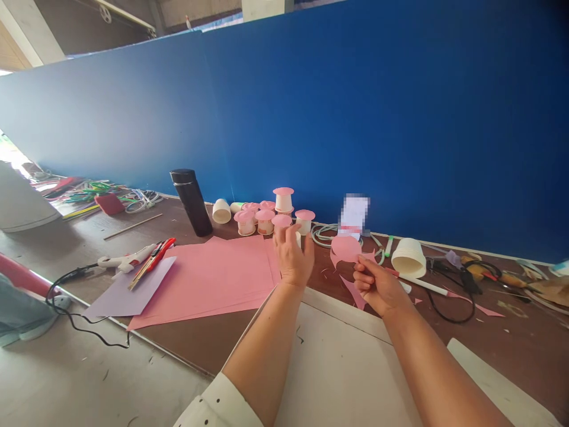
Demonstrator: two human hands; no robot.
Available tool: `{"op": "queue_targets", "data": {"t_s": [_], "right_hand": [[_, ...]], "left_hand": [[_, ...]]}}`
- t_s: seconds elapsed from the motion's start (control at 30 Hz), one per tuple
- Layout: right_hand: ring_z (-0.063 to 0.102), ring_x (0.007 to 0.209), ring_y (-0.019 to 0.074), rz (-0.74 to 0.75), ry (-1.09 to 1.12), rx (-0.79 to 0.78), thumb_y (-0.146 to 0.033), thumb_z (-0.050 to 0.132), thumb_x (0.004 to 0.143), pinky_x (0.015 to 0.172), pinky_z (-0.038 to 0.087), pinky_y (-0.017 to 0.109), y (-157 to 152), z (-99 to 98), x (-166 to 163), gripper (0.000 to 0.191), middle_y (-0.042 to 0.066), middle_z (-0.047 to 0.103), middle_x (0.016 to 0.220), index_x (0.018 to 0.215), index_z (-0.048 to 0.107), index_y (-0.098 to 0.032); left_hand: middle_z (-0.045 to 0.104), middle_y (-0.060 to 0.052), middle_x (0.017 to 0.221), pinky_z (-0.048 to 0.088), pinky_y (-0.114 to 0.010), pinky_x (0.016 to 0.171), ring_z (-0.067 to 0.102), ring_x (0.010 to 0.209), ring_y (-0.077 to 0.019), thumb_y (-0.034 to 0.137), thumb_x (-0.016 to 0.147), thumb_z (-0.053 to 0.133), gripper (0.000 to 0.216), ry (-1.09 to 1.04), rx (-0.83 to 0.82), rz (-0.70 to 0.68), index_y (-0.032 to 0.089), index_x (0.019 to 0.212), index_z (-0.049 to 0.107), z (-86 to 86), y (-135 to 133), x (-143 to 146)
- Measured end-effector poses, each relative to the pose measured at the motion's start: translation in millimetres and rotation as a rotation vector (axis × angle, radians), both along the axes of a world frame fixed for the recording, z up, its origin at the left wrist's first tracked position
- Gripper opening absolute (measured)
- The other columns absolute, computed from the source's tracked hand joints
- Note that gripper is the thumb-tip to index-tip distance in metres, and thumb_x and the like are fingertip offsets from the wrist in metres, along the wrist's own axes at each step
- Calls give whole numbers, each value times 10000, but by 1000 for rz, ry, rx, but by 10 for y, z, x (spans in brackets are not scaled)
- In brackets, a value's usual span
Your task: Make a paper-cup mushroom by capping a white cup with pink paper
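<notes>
Pink sheets (pixel 213 273) on the left. Left hand (pixel 294 258) at a capped cup (pixel 282 220), fingers apart; can't tell if it's gripped. Right of that, disc (pixel 345 248), near edge pinched between thumb and fingers of right hand (pixel 377 286). Should be light, bendy (paper, by the look; creases easily), so hold by the rim. Cup stack (pixel 409 258) farther right.

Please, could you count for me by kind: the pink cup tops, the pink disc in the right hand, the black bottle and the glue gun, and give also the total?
Pink cup tops: at least 7 (they overlap)
Pink disc in the right hand: 1
Black bottle: 1
Glue gun: 1
Total: at least 10
</notes>
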State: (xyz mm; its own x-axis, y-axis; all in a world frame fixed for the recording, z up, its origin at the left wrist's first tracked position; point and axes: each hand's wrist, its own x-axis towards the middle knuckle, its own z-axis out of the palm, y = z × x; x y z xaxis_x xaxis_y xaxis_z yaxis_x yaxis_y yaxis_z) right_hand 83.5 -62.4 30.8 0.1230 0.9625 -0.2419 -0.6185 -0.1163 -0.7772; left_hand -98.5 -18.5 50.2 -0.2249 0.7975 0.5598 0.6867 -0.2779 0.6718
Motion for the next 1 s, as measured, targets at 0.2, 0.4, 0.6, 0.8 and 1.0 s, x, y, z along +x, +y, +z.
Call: {"op": "queue_targets", "data": {"t_s": [0.2, 0.4, 0.6, 0.8, 1.0], "right_hand": [[426, 424, 14, -27, 211, 29, -140, 688, 790, 402, 428, 103, 9, 25, 80, 157, -70, 538, 621, 774, 547, -206], [515, 499, 43, 111, 191, -40, -152, 636, 844, 844, 579, 447, -39, 11, 45, 90, -68, 578, 660, 787, 577, -190], [552, 503, 53, 136, 104, -174, -153, 648, 834, 877, 554, 448, -37, 6, 2, 103, -54, 603, 643, 754, 588, -178], [550, 495, 56, -24, -34, -179, -150, 619, 842, 875, 548, 468, 0, -18, 127, 119, -58, 608, 630, 735, 578, -182], [537, 472, 56, -86, -50, -190, -143, 618, 840, 856, 563, 462, 25, -31, 245, 103, -60, 614, 613, 763, 575, -196]], "left_hand": [[404, -121, 1435, 254, -395, 1130, 271, 1386, -272, 444, 821, 604, 690, 0, -168, 153, 218, 1408, 321, -141, 188, -75], [414, -149, 1429, 300, -443, 1091, 321, 1363, -329, 470, 767, 644, 807, -35, -418, 189, 236, 1440, 264, -173, 263, -75], [491, -148, 1377, 350, -448, 1050, 400, 1309, -344, 350, 772, 595, 747, -36, -496, 177, 214, 1439, 288, -165, 261, -90], [510, -182, 1363, 376, -455, 1020, 439, 1293, -352, 306, 781, 545, 721, 9, -534, 146, 164, 1443, 296, -155, 252, -98], [522, -167, 1362, 391, -464, 1006, 441, 1298, -350, 322, 783, 540, 729, 22, -567, 132, 185, 1448, 273, -170, 262, -114]]}}
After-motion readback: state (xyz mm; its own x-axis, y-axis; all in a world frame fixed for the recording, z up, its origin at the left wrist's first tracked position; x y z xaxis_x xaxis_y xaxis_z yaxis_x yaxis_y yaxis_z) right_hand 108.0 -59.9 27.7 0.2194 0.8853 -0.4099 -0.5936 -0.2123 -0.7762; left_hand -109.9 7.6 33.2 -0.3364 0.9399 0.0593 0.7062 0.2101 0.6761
